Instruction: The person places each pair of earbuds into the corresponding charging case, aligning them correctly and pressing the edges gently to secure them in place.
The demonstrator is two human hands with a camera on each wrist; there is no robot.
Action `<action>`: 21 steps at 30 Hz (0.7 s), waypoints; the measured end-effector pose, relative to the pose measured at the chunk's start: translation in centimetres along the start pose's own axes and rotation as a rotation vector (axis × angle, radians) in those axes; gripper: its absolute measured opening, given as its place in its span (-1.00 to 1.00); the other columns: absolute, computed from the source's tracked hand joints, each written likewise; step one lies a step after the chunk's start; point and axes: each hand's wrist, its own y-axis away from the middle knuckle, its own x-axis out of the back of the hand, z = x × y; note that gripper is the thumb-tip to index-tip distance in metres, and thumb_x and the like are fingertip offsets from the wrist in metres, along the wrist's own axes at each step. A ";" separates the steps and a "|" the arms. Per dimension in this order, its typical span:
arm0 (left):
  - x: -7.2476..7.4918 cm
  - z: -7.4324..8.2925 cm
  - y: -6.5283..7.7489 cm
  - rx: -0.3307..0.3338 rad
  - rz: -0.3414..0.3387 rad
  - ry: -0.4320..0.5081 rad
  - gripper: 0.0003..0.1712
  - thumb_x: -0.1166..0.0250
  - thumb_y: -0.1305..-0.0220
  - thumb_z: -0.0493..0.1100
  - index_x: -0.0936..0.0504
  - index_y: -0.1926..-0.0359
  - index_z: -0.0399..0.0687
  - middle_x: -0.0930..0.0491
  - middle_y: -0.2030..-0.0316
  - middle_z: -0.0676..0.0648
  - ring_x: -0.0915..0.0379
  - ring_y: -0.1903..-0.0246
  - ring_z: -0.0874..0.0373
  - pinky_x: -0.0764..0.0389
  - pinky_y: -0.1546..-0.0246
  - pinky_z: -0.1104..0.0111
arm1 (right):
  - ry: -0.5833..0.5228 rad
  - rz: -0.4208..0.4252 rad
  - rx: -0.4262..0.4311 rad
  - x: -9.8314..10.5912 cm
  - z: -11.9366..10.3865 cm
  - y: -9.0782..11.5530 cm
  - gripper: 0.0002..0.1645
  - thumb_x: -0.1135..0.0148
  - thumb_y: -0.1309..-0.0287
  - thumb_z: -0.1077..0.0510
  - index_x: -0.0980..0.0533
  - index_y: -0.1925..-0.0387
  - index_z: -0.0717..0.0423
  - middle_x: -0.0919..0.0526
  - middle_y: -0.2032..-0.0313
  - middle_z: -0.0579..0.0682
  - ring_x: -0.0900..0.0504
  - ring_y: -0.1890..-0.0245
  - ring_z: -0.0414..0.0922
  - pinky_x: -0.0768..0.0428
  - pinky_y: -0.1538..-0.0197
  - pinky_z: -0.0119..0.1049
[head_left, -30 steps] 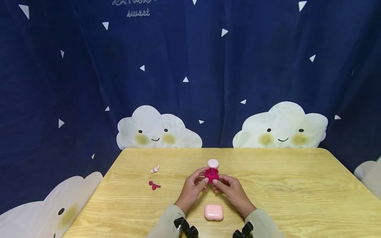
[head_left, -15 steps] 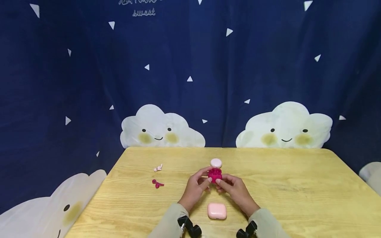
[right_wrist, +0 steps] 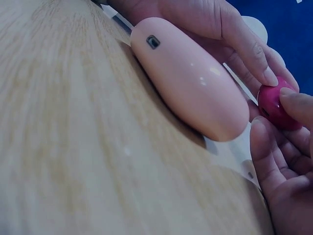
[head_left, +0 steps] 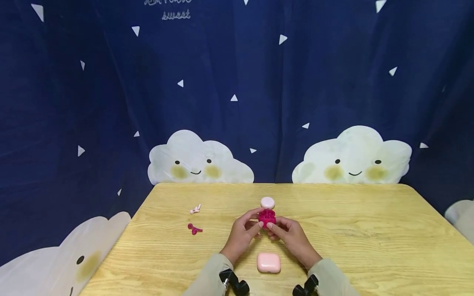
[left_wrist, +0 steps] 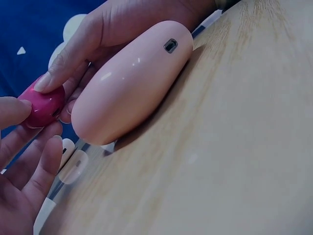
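Note:
Near the middle of the table, both hands hold a small magenta earbud case [head_left: 267, 218] with its lid raised. My left hand [head_left: 238, 238] grips its left side, thumb on the front and a finger up by the lid. From the right, my right hand [head_left: 296, 240] pinches it with the thumb at the front. Both wrist views show thumbs against the glossy magenta shell [left_wrist: 46, 108]. A pair of magenta earbuds [head_left: 194, 229] lies on the table to the left. Between my forearms sits a closed pink earbud case [head_left: 268, 262], its charging port facing me.
Just behind the magenta case stands a round pale pink case [head_left: 267, 202]. Pale pink earbuds [head_left: 195, 209] lie farther back on the left. The wooden table [head_left: 363, 234] ends at a dark blue curtain [head_left: 207, 107] with clouds and triangles.
The head view has shifted slightly. Both hands keep their hold on the magenta earbud case, and the things on the table have stayed in place.

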 end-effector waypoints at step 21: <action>4.8 -0.9 -1.9 0.102 0.055 -0.160 -0.48 -0.20 -0.38 -0.07 -0.35 -0.31 0.02 -0.51 0.06 -0.19 -0.62 0.19 -0.14 -0.66 0.33 0.14 | -0.023 -0.001 0.010 0.0 -0.1 0.0 -0.58 -0.30 -0.21 0.04 -0.57 0.13 0.36 -0.63 0.31 0.29 -0.63 0.34 -0.07 -0.66 0.25 -0.25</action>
